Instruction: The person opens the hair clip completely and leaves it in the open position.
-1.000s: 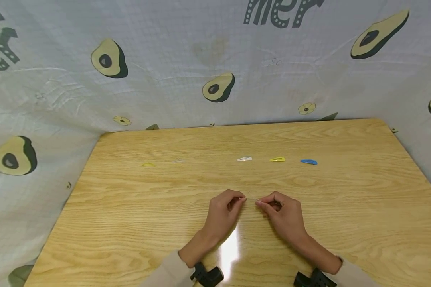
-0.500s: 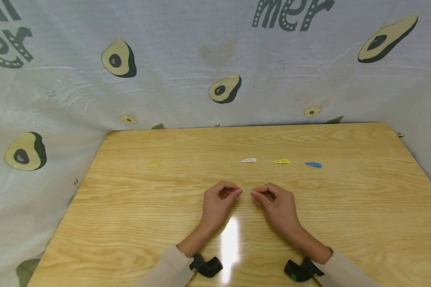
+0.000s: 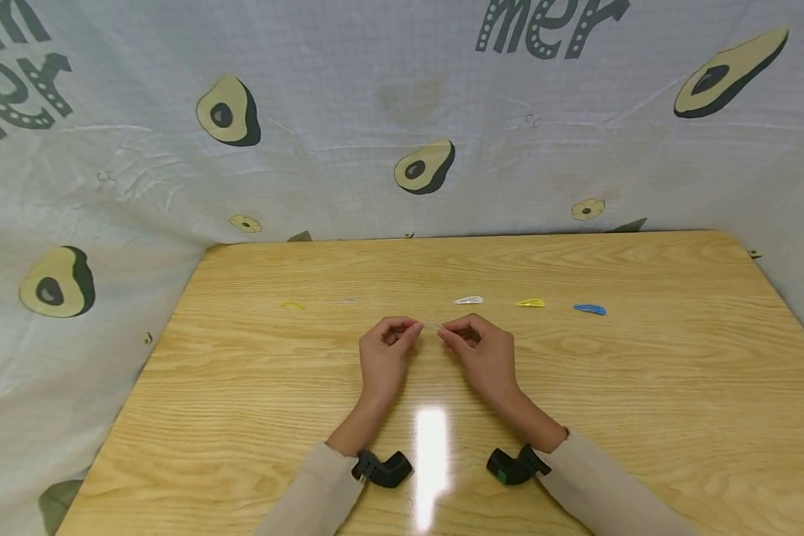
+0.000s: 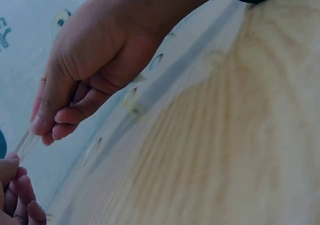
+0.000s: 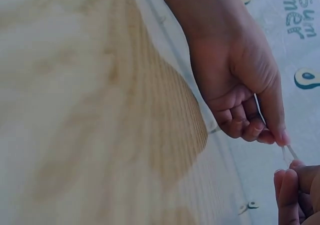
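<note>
Two hands, left hand and right hand, we see pinching one clear clip; white clip, yellow clip, blue clip lie beyond on the surface.

Head view looks down; 2 wrist views close.

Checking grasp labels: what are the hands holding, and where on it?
A small clear hair clip, pinched at its two ends: left hand on the left end, right hand on the right end.

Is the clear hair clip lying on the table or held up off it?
Held up: the left hand and right hand each pinch one end of the clear clip.
</note>
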